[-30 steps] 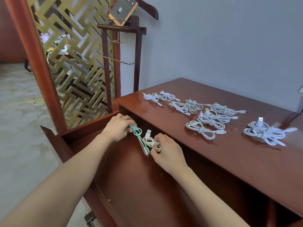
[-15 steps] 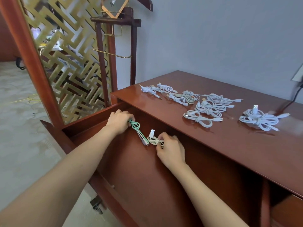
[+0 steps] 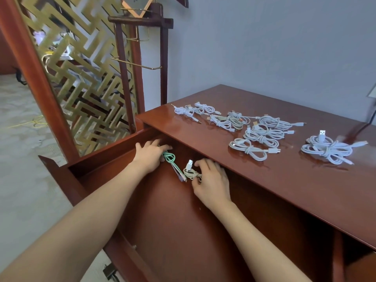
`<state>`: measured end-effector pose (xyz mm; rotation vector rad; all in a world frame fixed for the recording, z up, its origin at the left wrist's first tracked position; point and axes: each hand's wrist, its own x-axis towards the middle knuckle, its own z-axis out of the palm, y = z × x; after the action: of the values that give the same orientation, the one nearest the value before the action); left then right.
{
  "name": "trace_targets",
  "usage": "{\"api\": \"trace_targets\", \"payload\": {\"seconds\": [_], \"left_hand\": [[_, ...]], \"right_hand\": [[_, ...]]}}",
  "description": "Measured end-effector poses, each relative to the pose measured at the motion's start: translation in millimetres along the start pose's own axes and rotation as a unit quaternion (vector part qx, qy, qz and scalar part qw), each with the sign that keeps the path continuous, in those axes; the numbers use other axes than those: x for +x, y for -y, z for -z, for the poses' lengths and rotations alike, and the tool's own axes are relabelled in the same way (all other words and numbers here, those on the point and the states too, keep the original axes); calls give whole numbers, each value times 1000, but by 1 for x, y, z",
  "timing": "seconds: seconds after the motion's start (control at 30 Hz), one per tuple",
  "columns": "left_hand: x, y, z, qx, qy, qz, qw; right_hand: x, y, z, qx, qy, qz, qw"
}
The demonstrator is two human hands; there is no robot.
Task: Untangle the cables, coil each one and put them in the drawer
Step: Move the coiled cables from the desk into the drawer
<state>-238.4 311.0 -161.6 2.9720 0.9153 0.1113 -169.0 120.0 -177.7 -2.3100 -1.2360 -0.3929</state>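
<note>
The open drawer of the red-brown cabinet takes up the middle of the view. On its bottom lies a coiled green cable. My left hand rests on its far end with the fingers stretched out. Just to the right sits a coiled beige cable with a white USB plug sticking up. My right hand pinches that coil between thumb and curled fingers. Several white coiled cables lie on the cabinet top.
A larger white cable bundle lies apart at the right of the top. A wooden valet stand and a gold lattice screen stand behind the drawer's left end. A dark cord runs down the wall at far right.
Both hands have lowered the green and beige cables further into the drawer. My left hand's fingers have straightened from a grip. The view has shifted a little.
</note>
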Motion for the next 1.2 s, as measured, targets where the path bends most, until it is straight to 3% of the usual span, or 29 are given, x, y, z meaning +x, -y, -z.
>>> {"api": "trace_targets", "payload": {"seconds": [0.1,0.23,0.33,0.4,0.53,0.73,0.97,1.2], "left_hand": [[-7,1,6,59,-30,-13,998],[-19,3,28,59,-111,-11,992],[-17,-2,44,25,-197,-32,979],[-6,-7,55,-2,-224,-44,974],[29,-24,71,23,-193,-49,980],[79,-43,65,72,-98,-46,991],[100,-45,67,178,-58,-17,982],[102,-29,73,125,-96,-78,984]], "right_hand": [[-1,8,4,5,-71,77,995],[9,19,26,32,-128,128,983],[24,13,46,13,-162,118,980],[34,4,60,-31,-144,69,987],[46,-15,83,-156,-4,-67,985],[48,-36,94,-174,70,-162,969],[49,-50,98,-82,46,-132,987],[38,-18,83,29,8,-23,999]]}}
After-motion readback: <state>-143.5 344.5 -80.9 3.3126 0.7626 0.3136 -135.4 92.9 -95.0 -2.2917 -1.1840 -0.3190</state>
